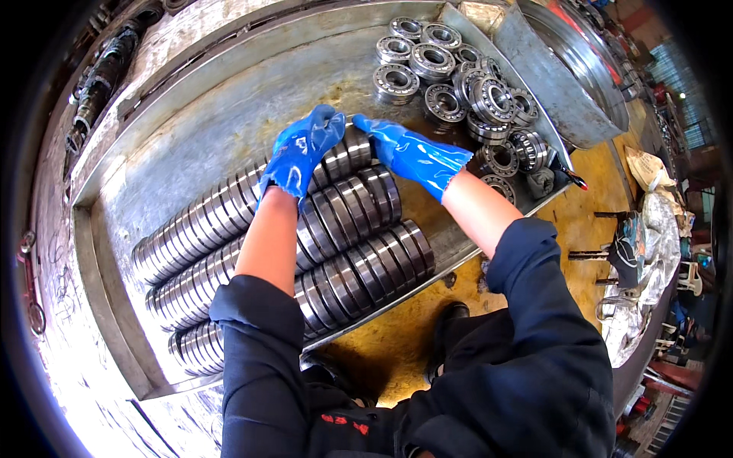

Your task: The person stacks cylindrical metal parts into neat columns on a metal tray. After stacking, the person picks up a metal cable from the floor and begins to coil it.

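Both hands wear blue rubber gloves and meet at the centre of the frame. The left hand (300,153) lies palm down, fingers spread, on the upper row of bearing rings (229,210), not clenched around any of them. The right hand (408,153) reaches in from the right, its fingertips resting on the end of that same row; whether it grips a ring cannot be told. Three rows of rings stand on edge, packed face to face, running diagonally from lower left toward the centre inside a shallow metal tray (114,305). A loose pile of assembled roller bearings (458,76) occupies the tray's upper right corner. A second metal tray (565,91) leans just beyond it. The yellow floor (603,191) shows at right.
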{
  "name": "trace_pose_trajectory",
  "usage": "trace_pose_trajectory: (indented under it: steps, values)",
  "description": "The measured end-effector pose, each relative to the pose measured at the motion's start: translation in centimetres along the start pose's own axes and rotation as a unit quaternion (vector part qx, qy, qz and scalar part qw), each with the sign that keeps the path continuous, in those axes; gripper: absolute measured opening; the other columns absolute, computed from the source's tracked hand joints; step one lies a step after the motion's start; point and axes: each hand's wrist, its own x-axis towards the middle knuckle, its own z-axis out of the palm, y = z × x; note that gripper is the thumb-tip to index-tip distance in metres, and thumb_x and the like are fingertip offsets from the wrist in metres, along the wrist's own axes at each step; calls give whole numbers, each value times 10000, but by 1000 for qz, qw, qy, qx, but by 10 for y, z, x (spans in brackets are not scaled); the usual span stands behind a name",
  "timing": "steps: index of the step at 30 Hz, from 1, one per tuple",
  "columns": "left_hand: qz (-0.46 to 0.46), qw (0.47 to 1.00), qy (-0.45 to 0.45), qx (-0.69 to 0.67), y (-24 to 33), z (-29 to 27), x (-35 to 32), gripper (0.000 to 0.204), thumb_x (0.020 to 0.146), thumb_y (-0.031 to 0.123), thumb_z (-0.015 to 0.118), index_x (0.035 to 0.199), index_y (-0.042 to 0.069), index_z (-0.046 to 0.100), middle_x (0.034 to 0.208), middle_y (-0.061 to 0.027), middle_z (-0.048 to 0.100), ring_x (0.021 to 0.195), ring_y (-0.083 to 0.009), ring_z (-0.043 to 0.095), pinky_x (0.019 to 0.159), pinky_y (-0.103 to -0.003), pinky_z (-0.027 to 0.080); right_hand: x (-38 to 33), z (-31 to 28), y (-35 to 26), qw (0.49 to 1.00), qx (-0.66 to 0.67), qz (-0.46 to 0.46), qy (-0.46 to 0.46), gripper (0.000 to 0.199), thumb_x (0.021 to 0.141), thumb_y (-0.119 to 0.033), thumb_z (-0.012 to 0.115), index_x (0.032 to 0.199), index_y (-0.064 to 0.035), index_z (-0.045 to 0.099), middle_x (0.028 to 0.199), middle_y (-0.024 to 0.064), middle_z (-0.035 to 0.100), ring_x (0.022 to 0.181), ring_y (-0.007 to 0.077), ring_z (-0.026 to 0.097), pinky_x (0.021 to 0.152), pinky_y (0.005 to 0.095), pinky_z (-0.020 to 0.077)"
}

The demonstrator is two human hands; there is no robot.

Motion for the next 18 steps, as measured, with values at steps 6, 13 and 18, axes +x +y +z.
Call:
trace_pose_trajectory:
  steps: [6, 13, 18]
  values:
    - [28, 1000, -11, 4, -11, 6, 11, 485, 993, 500, 623, 1349, 173, 657, 1264, -174, 723, 1211, -374, 669, 1029, -448, 520, -9, 23, 7, 998, -2, -63, -2, 386, 1111, -329, 513, 1301, -41, 686, 1297, 76, 699, 1169, 171, 622, 1062, 337, 455]
    - [19, 997, -1, 81, -4, 10, 12, 440, 989, 457, 630, 1304, 153, 671, 1197, -200, 737, 1150, -385, 695, 982, -461, 541, -57, -39, -89, 563, -631, -212, 490, 543, 851, -497, 739, 1174, -63, 693, 1112, 252, 726, 985, 437, 707, 845, 521, 569]
    - [50, 997, 16, 53, -13, 21, 12, 446, 974, 487, 638, 1277, 162, 682, 1177, -175, 750, 1114, -385, 707, 975, -458, 553, -74, -119, -106, 457, -720, 9, 522, 781, 833, -591, 738, 1383, -66, 558, 1186, 249, 728, 1099, 429, 706, 955, 516, 553]
